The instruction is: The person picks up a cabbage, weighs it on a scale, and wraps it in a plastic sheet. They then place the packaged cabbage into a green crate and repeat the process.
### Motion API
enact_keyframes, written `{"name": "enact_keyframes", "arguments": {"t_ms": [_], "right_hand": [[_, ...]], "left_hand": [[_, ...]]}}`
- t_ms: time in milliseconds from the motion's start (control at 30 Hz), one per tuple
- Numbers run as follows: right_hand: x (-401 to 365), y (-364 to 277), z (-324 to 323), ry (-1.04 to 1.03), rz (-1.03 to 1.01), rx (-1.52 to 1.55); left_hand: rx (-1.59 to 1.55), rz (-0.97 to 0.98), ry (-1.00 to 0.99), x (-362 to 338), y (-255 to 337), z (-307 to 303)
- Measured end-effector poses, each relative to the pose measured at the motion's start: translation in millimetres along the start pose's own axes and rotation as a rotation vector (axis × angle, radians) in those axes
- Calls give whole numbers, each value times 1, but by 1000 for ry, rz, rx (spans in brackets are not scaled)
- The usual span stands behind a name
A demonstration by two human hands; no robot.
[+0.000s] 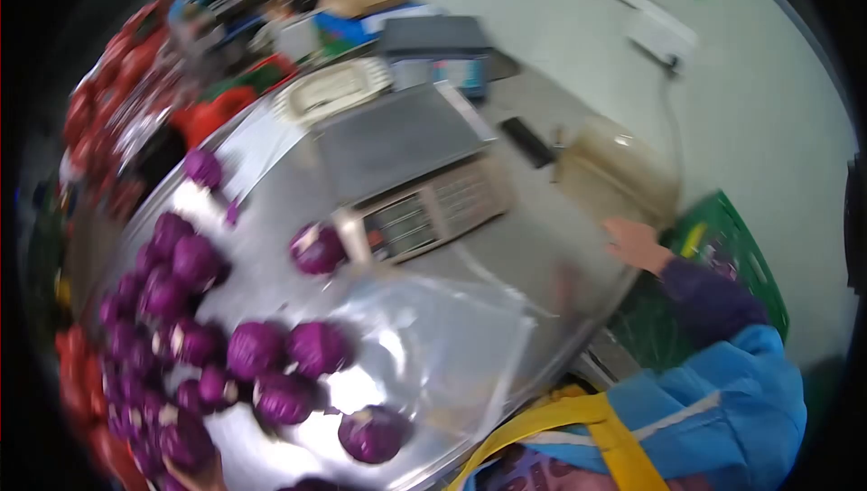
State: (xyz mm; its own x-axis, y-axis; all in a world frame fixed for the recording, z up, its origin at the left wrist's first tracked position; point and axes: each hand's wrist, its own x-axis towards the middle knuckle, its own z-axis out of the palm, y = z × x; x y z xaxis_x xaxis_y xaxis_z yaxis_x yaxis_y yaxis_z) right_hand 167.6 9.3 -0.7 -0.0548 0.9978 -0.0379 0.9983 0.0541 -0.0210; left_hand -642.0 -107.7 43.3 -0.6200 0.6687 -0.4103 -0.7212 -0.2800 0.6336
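At the bottom left edge, my left hand (204, 476) is partly cut off by the view, its fingers curled against the underside of a red cabbage (184, 439). My right hand (637, 243) reaches out at the right, beside the front edge of a translucent tan box (619, 170). Its fingers are blurred but look loosely extended, with nothing visible in them. Many purple cabbages are heaped on the left of the metal table (271, 179). A single cabbage (318, 248) sits beside the weighing scale (424, 211). A clear plastic bag (442, 337) lies flat in front of the scale.
A black oblong object (526, 142) lies right of the scale. Behind it are a cream tray (334, 89) and a second scale (433, 39). A green crate (757, 265) stands below the wall at right. Red-filled bags (113, 84) are piled at far left.
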Motion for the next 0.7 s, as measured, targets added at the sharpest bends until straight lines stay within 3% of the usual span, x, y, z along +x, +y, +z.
{"name": "enact_keyframes", "arguments": {"t_ms": [33, 133, 200, 233, 267, 300, 367, 433, 500, 533, 567, 633, 700], "right_hand": [[7, 7, 8, -18, 34, -14], [26, 3, 2, 105, 101, 25], [39, 7, 0, 371, 204, -241], [47, 22, 6, 378, 214, -229], [58, 38, 17, 412, 310, -334], [70, 53, 28, 441, 397, -436], [87, 90, 44, 224, 499, -346], [87, 117, 47, 138, 357, -232], [92, 115, 32, 274, 299, -153], [96, 114, 28, 364, 207, -129], [95, 95, 13, 454, 121, -66], [81, 56, -13, 570, -64, -15], [54, 15, -23, 513, -317, -94]], "left_hand": [[-125, -35, -49, -21, -12, 24], [100, 63, -126, -37, -41, 54], [123, 57, -107, -68, -74, 88], [110, 22, -130, -80, -86, 99], [617, 332, -362, -63, -89, 63], [1314, 835, -490, -72, -100, 71], [522, 277, -394, -105, -144, 108], [409, 28, -135, -117, -176, 133], [326, -158, -297, -123, -197, 127], [941, 448, -728, -110, -216, 102], [1263, 691, -630, -100, -226, 93], [288, -328, -437, -123, -254, 137], [-196, -813, -503, -146, -264, 163]]}}
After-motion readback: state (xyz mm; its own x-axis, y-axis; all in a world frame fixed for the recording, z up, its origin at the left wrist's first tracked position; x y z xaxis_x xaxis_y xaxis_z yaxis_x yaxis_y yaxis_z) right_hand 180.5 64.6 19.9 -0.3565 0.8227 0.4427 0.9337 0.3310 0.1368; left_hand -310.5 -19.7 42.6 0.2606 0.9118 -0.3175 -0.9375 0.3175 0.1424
